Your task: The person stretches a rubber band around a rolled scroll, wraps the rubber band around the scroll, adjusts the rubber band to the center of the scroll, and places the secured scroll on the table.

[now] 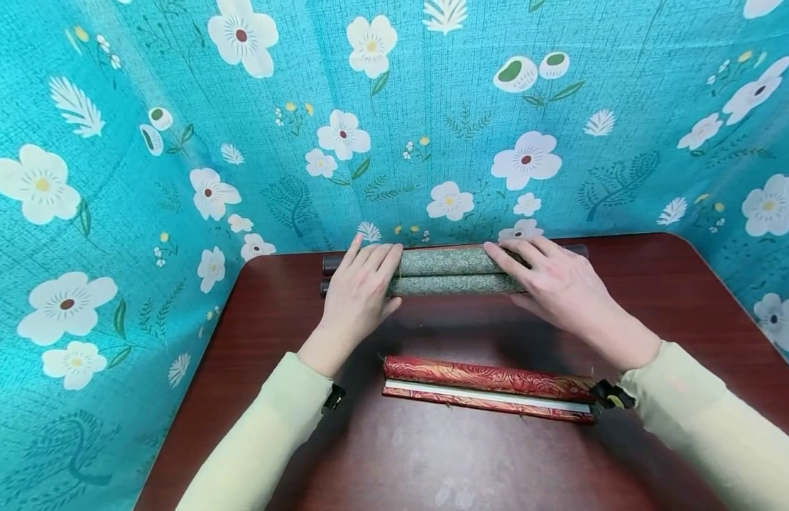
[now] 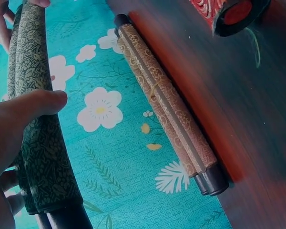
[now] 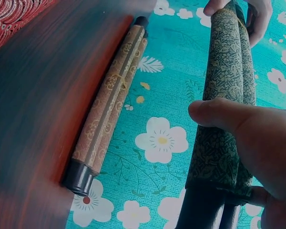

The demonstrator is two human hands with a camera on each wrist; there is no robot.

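Observation:
Both hands hold a green patterned rolled scroll (image 1: 454, 273) by its two ends, near the table's far edge. It is made of two rolls side by side with dark end knobs. The left hand (image 1: 361, 284) grips the left part, its thumb on the near side and fingers over the far side. The right hand (image 1: 554, 280) grips the right part the same way. In the wrist views the green scroll (image 2: 43, 138) is apart from a brown-gold scroll (image 3: 112, 98), which lies along the table edge with a thin tie round it. The head view mostly hides this brown scroll.
A red-and-gold brocade scroll (image 1: 490, 380) with a white strip lies mid-table, nearer the person, between the forearms. The dark red-brown table (image 1: 273, 312) meets a turquoise floral curtain (image 1: 407, 106) at its back and sides.

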